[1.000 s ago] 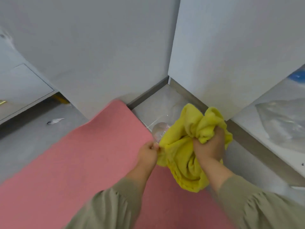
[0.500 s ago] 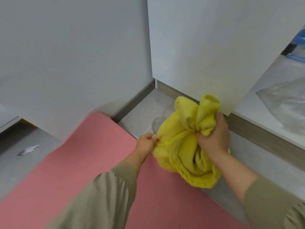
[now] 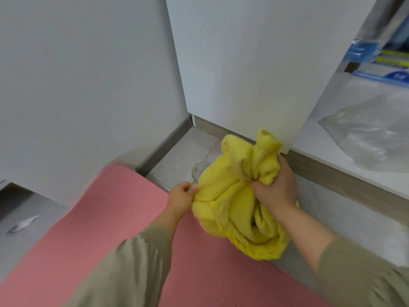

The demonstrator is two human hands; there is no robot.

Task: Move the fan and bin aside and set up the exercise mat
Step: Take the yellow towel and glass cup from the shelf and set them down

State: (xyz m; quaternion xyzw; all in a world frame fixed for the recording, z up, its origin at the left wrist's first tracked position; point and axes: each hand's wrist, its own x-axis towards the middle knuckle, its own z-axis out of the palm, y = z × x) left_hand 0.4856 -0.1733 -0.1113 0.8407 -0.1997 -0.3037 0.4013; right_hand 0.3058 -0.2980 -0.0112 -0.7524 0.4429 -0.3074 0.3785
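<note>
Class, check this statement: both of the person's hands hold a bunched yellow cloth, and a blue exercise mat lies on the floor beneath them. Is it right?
One detail is wrong: the exercise mat is pink, not blue, as the head view shows. The rest stands: the left hand pinches the yellow cloth at its edge, and the right hand grips its bunched top.

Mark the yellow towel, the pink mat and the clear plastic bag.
yellow towel (image 3: 225, 191): head view, on its bunched middle.
pink mat (image 3: 99, 218): head view, on a bare stretch of its surface.
clear plastic bag (image 3: 371, 138): head view, on its crinkled middle.
</note>
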